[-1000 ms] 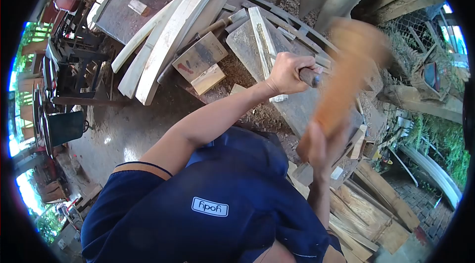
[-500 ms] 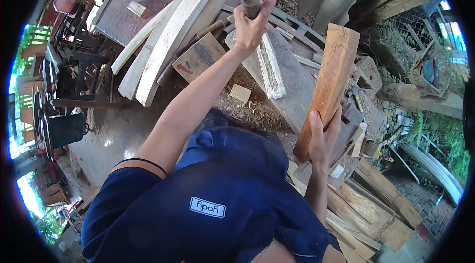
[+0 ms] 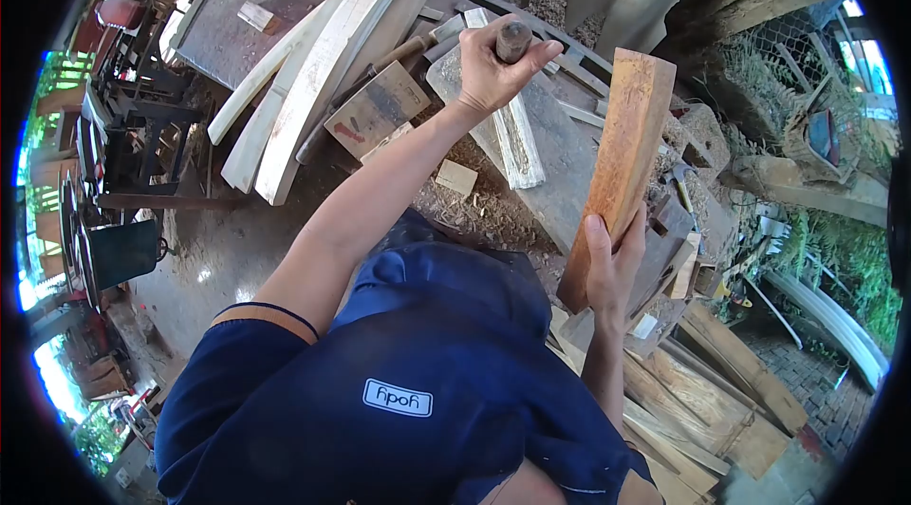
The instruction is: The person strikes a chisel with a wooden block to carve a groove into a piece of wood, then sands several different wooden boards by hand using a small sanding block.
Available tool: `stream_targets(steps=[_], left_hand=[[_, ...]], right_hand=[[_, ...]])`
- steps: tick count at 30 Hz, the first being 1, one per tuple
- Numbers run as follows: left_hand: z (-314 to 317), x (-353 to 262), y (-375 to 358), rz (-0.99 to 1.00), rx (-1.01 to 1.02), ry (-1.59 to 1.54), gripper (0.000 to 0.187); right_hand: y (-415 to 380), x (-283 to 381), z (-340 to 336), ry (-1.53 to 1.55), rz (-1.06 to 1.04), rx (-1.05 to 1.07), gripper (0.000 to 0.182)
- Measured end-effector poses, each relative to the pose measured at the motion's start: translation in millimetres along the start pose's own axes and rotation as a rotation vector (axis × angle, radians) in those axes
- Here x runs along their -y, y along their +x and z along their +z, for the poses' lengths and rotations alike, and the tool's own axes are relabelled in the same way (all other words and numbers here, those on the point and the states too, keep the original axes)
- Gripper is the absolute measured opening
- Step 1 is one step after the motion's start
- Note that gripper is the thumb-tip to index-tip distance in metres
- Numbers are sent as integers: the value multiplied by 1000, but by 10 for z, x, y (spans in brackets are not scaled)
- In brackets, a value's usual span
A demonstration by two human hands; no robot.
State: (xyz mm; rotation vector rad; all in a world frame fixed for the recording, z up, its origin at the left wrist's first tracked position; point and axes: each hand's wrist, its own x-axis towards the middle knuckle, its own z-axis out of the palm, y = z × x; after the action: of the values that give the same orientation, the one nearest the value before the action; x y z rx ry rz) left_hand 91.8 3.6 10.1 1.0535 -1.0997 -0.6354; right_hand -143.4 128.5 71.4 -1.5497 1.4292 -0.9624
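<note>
My left hand (image 3: 493,66) is closed around an upright wooden handle (image 3: 513,42); its round end shows above my fingers, and its lower part is hidden. Beneath and beside this hand, a pale, rough wood strip (image 3: 517,140) rests on a grey board (image 3: 558,158). On the right, my right hand (image 3: 615,263) grips the lower part of a long reddish-brown wood block (image 3: 622,144), thumb on its near face and fingers around its right side. The block stands tilted, its top leaning right.
Curved pale boards (image 3: 332,78) lie at the upper left, near a marked wood block (image 3: 378,111). A small pale block (image 3: 456,177) sits among shavings. Planks (image 3: 702,401) are stacked at the lower right. A dark green chair (image 3: 121,251) stands at the left.
My left hand has moved right and slightly down with the handle. My right hand and the brown block have shifted slightly left in view.
</note>
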Motion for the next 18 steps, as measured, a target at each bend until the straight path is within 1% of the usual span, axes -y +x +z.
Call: stream_targets(steps=[1,3,4,5,7,8,9,11,14,16,17,18], left_hand=[[9,-17,-33,0,1,0,37],[28,-57,-87,-100,-113,-28,36],[-2,-72,-97,-187,-125,-17,38],[-22,-72,-81,-190,-120,-15,38],[-76,-98,-26,-252,-158,-201,41],[-108,-126,-8,-269,-132,-225,43],[-131,-114,0,-266,-134,-223,43],[-146,-67,15,-271,-33,-263,44],[-114,-80,-7,-252,37,-219,43],[-61,-36,-53,-227,31,-161,40],[-47,-16,-67,-198,22,-102,38],[-55,-118,-100,-192,75,-26,33]], right_hand=[[2,-7,-3,-6,0,-1,54],[12,4,-10,3,6,6,54],[7,5,-12,11,15,13,53],[4,-10,-18,13,20,10,53],[22,-43,-15,38,43,28,55],[37,-44,4,40,41,31,55],[60,-41,23,79,36,36,56],[116,6,51,115,31,37,58],[230,313,37,184,28,80,61],[304,526,14,249,-106,81,62],[327,580,29,249,-106,79,62],[349,628,53,287,-196,64,61]])
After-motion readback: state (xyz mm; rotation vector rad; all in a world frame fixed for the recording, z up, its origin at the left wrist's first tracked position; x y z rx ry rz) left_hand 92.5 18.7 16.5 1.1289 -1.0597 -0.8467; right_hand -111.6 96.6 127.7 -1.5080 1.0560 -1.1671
